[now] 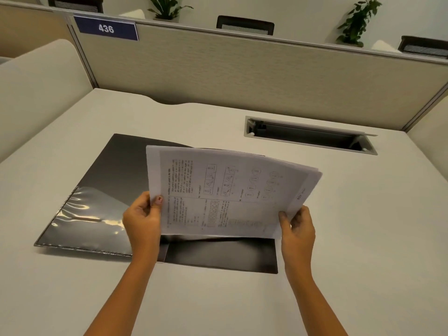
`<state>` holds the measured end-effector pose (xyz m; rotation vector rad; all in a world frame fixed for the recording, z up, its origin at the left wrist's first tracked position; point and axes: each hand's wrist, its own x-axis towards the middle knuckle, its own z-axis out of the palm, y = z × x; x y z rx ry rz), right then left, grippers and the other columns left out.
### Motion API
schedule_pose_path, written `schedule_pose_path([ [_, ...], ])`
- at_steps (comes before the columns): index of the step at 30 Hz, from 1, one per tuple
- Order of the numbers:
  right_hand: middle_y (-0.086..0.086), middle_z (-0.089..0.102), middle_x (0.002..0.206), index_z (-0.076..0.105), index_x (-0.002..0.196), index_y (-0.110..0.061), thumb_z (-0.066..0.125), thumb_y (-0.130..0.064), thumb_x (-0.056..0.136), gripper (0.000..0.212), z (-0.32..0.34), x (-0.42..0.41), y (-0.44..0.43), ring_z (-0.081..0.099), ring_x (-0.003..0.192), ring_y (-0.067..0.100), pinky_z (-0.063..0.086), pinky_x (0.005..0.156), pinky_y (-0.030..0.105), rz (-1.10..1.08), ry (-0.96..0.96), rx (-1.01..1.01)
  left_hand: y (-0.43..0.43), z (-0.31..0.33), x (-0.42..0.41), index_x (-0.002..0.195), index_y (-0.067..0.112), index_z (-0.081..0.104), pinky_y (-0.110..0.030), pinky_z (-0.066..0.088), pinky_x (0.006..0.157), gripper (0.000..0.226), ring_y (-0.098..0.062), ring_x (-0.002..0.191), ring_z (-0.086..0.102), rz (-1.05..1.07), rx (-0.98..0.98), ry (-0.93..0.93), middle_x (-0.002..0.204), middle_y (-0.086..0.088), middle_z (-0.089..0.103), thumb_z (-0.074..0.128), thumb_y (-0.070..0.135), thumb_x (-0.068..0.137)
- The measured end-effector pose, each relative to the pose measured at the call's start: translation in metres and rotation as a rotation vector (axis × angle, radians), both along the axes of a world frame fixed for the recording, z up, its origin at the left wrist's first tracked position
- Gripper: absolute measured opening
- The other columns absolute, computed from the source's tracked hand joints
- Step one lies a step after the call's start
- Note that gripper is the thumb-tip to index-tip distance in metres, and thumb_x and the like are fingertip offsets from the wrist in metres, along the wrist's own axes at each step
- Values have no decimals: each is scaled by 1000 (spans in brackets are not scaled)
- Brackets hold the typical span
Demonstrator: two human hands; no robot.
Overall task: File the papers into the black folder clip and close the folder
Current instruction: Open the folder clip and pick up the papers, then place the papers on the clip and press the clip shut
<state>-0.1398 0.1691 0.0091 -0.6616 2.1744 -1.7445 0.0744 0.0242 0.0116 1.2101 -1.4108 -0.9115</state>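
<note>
A black folder [116,170] lies open on the desk, its left flap carrying a shiny clear pocket [87,214]. Above its right half I hold a stack of printed papers [230,190], tilted up with the lower edge just over the folder. My left hand [143,221] grips the stack's lower left corner, thumb on the front. My right hand [299,229] grips the lower right corner. The papers hide the folder's clip and most of its right flap [218,255].
The pale desk [218,299] has an open cable tray slot [310,137] at the back right. Fabric partition walls [242,69] enclose the desk at the back and sides, with a blue sign reading 436 [106,28]. Chairs and plants stand beyond.
</note>
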Motion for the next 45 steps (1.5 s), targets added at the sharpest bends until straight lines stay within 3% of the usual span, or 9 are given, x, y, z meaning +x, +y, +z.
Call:
schedule_pose_path([
  [4,-15,49,131,35,129,-32,63,-20,88,50,16,1,-6,52,117,7,43,96,28,0,106,11,-9,37,4,84,20,63,-29,57,68,12,-14,73,62,90,-161,-82,86,1,67,54,26,91],
  [11,-4,19,157,16,148,-21,59,-24,90,73,67,17,-12,20,144,7,18,110,5,81,558,-128,-3,114,2,89,6,70,-1,44,67,26,-12,69,57,-3,-624,-244,83,0,64,46,17,91],
  [15,-18,55,123,43,128,-35,43,-30,96,32,87,18,-12,51,114,-4,49,86,9,270,580,-115,-8,149,0,84,0,71,-2,42,66,27,-15,69,57,-198,-803,-339,80,-9,69,46,11,88],
  [18,-26,57,90,54,100,-34,40,-27,95,16,87,21,-14,59,85,-3,46,65,4,259,536,-159,-12,168,-4,84,2,70,-11,46,68,24,-19,71,59,-252,-919,-355,82,-11,70,49,12,91],
  [21,-25,62,85,56,86,-33,41,-29,92,17,81,26,-19,60,79,1,47,62,6,184,391,-246,-14,171,-17,118,1,57,-37,37,106,29,-26,115,54,-103,-1020,-334,122,-13,60,58,11,91],
  [24,-31,63,86,56,83,-34,42,-27,91,18,75,28,-23,61,86,1,49,63,6,130,270,-301,-11,152,-28,142,-5,17,-53,8,117,75,-27,143,12,-14,-844,-196,152,-25,18,64,21,89],
  [27,-30,64,90,58,84,-30,42,-27,91,18,68,28,-25,61,88,3,49,64,7,101,201,-327,-3,118,-33,146,10,0,-55,40,102,83,-27,140,24,-159,-439,80,155,-16,11,58,29,90],
  [32,-26,65,91,59,84,-29,41,-32,91,19,54,27,-26,61,86,4,53,62,12,82,96,-282,6,73,-40,123,32,38,-24,58,67,31,0,96,60,-229,-168,168,101,32,57,33,41,94],
  [45,-30,62,94,56,88,-48,45,-27,96,25,7,26,-25,61,90,9,50,61,5,44,-11,-125,15,16,-46,92,44,49,-15,50,57,17,-1,83,60,-169,32,39,91,19,61,33,40,95],
])
